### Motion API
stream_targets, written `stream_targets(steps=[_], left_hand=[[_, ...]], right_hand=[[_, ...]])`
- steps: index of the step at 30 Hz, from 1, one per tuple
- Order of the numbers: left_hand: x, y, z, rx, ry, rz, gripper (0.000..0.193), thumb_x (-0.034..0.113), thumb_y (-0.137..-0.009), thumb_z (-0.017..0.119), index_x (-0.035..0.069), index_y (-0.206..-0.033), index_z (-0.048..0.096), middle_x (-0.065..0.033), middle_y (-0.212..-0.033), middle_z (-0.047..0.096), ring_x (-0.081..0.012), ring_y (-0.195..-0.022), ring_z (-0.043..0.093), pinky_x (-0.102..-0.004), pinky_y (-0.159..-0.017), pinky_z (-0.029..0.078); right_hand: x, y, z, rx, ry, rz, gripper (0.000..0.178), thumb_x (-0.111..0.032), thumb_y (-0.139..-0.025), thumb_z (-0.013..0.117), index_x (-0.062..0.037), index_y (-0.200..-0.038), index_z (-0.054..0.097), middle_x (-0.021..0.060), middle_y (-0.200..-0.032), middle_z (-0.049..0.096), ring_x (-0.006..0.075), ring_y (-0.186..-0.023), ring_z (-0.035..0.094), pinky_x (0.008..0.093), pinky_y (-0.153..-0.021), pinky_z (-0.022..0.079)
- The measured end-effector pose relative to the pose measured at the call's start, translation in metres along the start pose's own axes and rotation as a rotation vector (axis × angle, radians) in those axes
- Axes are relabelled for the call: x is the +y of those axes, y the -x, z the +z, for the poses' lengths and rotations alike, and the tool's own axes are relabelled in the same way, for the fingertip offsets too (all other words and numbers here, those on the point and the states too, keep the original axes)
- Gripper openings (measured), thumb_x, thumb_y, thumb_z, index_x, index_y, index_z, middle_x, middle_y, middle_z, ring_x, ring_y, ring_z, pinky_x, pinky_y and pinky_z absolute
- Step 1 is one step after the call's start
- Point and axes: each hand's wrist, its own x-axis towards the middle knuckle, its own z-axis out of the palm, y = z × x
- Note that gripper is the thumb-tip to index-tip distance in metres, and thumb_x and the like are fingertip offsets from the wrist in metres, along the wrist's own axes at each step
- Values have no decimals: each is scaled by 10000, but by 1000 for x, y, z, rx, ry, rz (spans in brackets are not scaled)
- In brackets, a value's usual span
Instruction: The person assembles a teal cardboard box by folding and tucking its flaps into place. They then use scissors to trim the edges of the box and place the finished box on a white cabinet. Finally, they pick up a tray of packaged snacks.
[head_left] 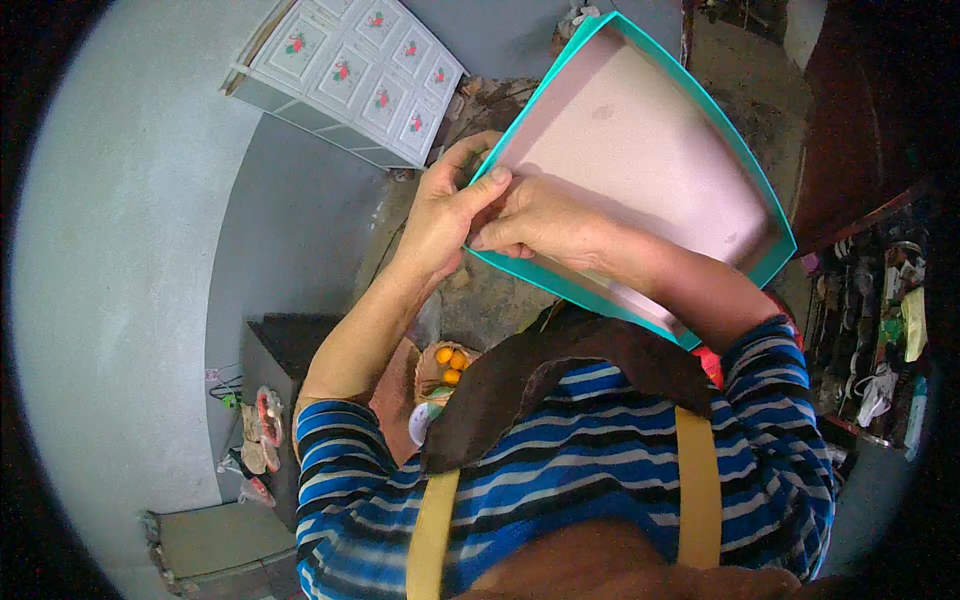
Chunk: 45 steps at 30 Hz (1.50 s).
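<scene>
A shallow teal cardboard box (640,150) with a pale pinkish inside is held up in front of me, tilted, its open side facing me. At its left corner my left hand (440,215) is closed around the rim, thumb on the inner edge and fingers behind the wall. My right hand (545,220) reaches across the box to that same corner. Its fingers are curled and pinch the wall there, close beside my left thumb. The fingertips of both hands are partly hidden.
A white drawer cabinet (350,75) with flower pictures stands beyond the box on the left. Oranges (452,366) lie in a basket (428,377) near my left elbow. A dark cabinet (270,375) stands by the grey wall (285,220). Cluttered shelves (870,330) are at right.
</scene>
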Motion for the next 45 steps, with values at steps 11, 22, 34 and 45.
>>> stream_targets(steps=[11, 22, 34, 45], left_hand=[[-14, -18, -7, 0, 54, -41, 423, 128, -871, 656, -1, -1245, 505, -100, -1040, 623, -170, -873, 632, -308, -736, 544], [-17, -31, -6, 10, -100, -37, 449, 145, -881, 616, -37, -1271, 491, -109, -1145, 603, -194, -1007, 603, -343, -880, 494], [-27, -47, -4, -58, 50, -101, 439, 155, -875, 622, -23, -1259, 506, -114, -1117, 619, -187, -985, 610, -327, -855, 501], [-42, -68, 4, -18, -114, -161, 550, 73, -774, 671, -42, -1263, 448, -137, -1067, 602, -198, -917, 595, -307, -802, 485]], right_hand=[[1, 4, 2, 204, 212, -22, 135, -107, -799, 618, 25, -830, 621, 38, -644, 574, 109, -589, 544, 268, -520, 427], [33, 18, -9, 136, 112, -437, 102, 16, -827, 613, -34, -788, 533, -37, -652, 492, 30, -593, 448, 227, -511, 350], [36, 29, -16, 438, 617, -679, 223, -74, -740, 740, -37, -881, 571, 75, -711, 561, 192, -556, 550, 303, -528, 447], [30, 24, -29, 394, 822, -456, 188, -107, -792, 680, -2, -915, 584, 154, -846, 614, 274, -726, 618, 341, -638, 482]])
